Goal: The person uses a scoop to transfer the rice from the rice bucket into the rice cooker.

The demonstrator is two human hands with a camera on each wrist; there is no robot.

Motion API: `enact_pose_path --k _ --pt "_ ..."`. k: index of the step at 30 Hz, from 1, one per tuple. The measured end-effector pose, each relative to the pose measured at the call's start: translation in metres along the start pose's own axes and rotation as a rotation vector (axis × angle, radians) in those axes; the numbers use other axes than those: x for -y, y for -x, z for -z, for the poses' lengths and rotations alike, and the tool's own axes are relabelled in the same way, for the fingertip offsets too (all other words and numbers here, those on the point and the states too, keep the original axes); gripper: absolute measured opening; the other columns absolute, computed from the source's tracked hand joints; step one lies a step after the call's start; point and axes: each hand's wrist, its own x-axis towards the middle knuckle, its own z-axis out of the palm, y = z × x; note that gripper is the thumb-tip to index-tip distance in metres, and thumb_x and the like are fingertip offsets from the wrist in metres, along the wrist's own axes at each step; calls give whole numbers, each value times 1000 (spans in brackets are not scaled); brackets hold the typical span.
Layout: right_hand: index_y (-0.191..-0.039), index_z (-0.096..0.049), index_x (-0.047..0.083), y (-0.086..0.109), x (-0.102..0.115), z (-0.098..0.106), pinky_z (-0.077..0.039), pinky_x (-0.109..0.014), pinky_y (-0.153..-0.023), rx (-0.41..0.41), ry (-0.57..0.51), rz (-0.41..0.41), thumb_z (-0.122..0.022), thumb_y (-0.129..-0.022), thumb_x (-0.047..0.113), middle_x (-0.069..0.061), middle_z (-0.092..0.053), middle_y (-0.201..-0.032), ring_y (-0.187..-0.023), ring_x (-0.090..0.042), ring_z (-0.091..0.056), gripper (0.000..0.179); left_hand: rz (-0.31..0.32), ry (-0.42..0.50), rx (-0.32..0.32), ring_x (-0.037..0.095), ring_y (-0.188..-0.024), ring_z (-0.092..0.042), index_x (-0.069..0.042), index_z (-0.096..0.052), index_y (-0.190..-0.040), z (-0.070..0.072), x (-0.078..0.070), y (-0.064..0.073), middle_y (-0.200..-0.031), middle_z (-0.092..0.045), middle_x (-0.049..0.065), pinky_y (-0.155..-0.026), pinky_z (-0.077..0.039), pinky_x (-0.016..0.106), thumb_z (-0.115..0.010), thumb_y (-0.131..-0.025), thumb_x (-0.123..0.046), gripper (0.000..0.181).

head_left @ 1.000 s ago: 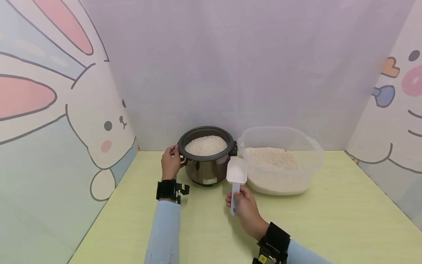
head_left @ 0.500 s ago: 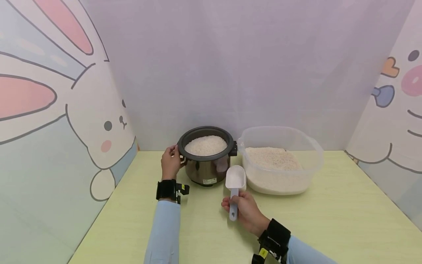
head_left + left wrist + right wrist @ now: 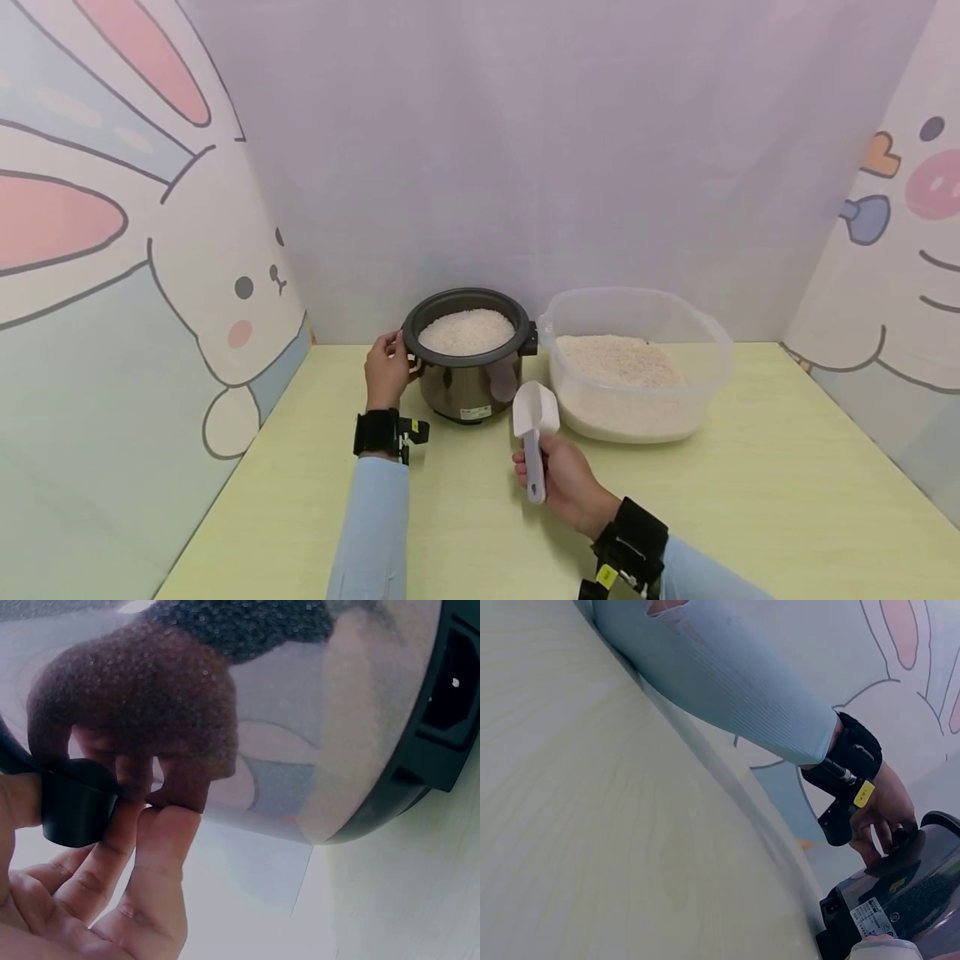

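Observation:
My left hand (image 3: 386, 373) holds the left side handle (image 3: 79, 806) of a dark, shiny rice cooker (image 3: 474, 385). The left wrist view has the fingers and thumb around that black handle. White rice (image 3: 467, 332) is heaped inside the lidless cooker. In front of the cooker, my right hand (image 3: 576, 485) grips a scoop (image 3: 536, 412) by its grey-blue handle. The scoop's white bowl points away from me and tilts sideways; it looks free of rice. Most of the right hand is out of the right wrist view.
Right of the cooker stands a clear plastic tub (image 3: 711, 354) with more rice (image 3: 618, 360) in it. Both vessels are near the back edge of the pale yellow-green table (image 3: 780, 492). A lilac cloth wall (image 3: 525, 150) rises behind them.
My right hand has drawn the scoop down from the cooker's side towards me, and its bowl has turned to one side. The left hand has stayed on the handle.

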Motion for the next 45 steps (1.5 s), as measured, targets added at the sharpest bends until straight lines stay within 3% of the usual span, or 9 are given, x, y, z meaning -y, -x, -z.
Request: enact_pose_path --k 5,12,17,24,30,39,45 --pt "-141 -27 -16 2 -3 -2 -52 -22 -74 -35 18 54 -28 -112 13 -10 -53 -100 -85 -14 -52 41 10 -2 3 31 -93 -67 -8 -58 -138 0 1 0 -119 -62 17 -78 -64 40 -50 -109 -38 42" --pt "-131 -40 -16 2 -6 -6 -43 -26 -81 -80 28 96 -43 -110 11 -6 -51 -98 -90 -16 -47 34 19 -15 -1 32 -94 -67 -8 -58 -137 0 -1 1 -119 -63 16 -77 -64 40 -51 -109 -38 42" --pt "-133 -43 -18 1 -8 -5 -35 -29 -88 -102 22 104 -50 -108 10 -5 -46 -108 -99 -18 -39 38 17 -14 -3 30 -93 -66 -8 -58 -137 1 -3 3 -119 -62 16 -77 -65 40 -51 -109 -37 41" --pt "-130 -46 -19 0 -8 -5 -37 -31 -85 -151 91 45 -51 -107 8 -10 -46 -111 -96 -20 -40 35 13 -7 0 30 -92 -66 -8 -58 -137 2 -3 3 -118 -62 17 -78 -64 40 -50 -109 -37 41" --pt "-136 -44 -22 -3 -5 -5 -40 -33 -90 -184 151 44 -50 -108 9 -17 -44 -124 -104 -25 -41 43 21 -5 4 30 -92 -66 -8 -58 -137 2 -2 2 -118 -62 16 -78 -64 40 -50 -109 -37 41" --pt "-137 -44 -21 -5 1 -4 -40 -29 -88 -237 144 26 -51 -108 11 -16 -44 -124 -105 -24 -41 44 -6 -7 6 29 -89 -66 -7 -58 -137 1 -2 1 -116 -64 16 -74 -65 39 -51 -109 -38 42" --pt "-138 -42 -21 -3 0 0 -39 -27 -87 -208 130 40 -48 -109 10 -18 -40 -128 -105 -23 -39 43 -22 -31 -6 29 -88 -67 -7 -59 -137 1 0 2 -115 -64 16 -73 -65 39 -50 -109 -37 42"
